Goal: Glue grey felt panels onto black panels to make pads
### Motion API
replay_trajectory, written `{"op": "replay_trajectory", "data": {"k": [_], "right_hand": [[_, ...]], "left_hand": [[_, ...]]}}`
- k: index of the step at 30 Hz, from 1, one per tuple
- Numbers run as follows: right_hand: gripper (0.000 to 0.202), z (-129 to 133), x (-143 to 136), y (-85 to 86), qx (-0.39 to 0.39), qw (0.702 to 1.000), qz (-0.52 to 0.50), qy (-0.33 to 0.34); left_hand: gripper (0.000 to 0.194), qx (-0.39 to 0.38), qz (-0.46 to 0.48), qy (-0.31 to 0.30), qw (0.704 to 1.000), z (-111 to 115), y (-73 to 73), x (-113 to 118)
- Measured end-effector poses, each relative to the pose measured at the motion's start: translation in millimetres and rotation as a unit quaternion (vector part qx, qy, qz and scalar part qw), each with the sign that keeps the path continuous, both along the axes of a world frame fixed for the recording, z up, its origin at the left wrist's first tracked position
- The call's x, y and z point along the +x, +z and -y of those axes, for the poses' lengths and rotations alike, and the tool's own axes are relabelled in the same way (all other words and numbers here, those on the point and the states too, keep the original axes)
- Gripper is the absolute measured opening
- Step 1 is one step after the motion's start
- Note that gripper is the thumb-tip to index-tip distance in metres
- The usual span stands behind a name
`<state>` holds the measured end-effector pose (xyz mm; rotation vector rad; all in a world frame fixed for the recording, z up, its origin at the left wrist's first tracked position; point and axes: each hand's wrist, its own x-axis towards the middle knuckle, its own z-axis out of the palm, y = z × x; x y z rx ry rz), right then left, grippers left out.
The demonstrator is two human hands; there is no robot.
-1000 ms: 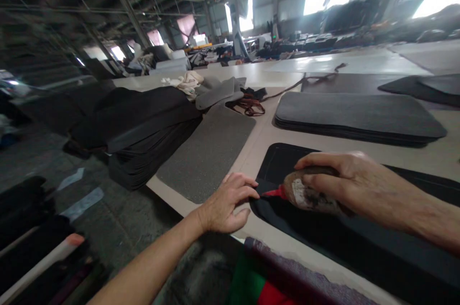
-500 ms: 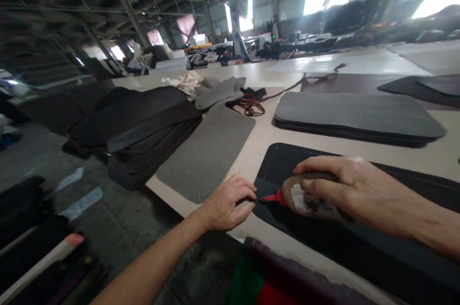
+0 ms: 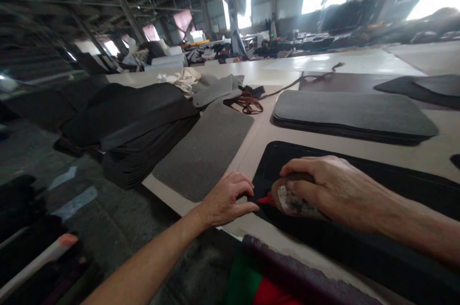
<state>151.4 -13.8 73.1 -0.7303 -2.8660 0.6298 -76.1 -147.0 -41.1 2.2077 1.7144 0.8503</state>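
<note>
Gripping a brown bottle (image 3: 289, 203) in the right hand (image 3: 323, 185), right of centre in the frame, with fingers curled over the top and thumb along the near side. Tipped nearly flat, with a red nozzle (image 3: 266, 200) aimed left toward the left hand (image 3: 228, 199). Stretched in from the lower left on that side, with thumb and fingers bent toward each other, narrowly apart, at the left end of a black panel (image 3: 345, 242). Too dark there to tell a pinch on the edge from a mere touch, or contact at the nozzle tip from a slight gap.

Spread, in the panel's case, from the middle of the frame to the right edge, beneath bottle and right hand, flat on a beige table (image 3: 251, 156). Bordered at centre left by a grey panel (image 3: 208, 151), and at the upper right by a stack of grey pads (image 3: 354, 113). Flanked farther left by a thick pile of dark sheets (image 3: 132, 123), and toward the upper middle by a tangle of brown straps (image 3: 247, 103) and a crumpled cream cloth (image 3: 185, 79).
</note>
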Motion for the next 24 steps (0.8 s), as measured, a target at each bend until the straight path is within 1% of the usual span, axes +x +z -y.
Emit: {"op": "replay_trajectory", "data": {"k": [4, 9, 16, 24], "right_hand": [[0.033, -2, 0, 1.4, -0.003, 1.0, -0.003, -0.006], [0.035, -3, -1, 1.4, 0.014, 1.0, 0.024, -0.002], [0.031, -4, -7, 11.5, 0.02, 0.999, 0.045, -0.009], [0.029, -8, -6, 19.2, 0.037, 0.997, 0.071, -0.008]], "left_hand": [[0.027, 0.001, 0.005, 0.004, 1.0, -1, -1.0, 0], [0.029, 0.001, 0.01, 0.012, 1.0, -2, -1.3, -1], [0.029, 0.0, 0.014, 0.014, 1.0, 0, -1.4, -2], [0.028, -0.006, 0.017, 0.02, 1.0, 0, 0.1, -2]]}}
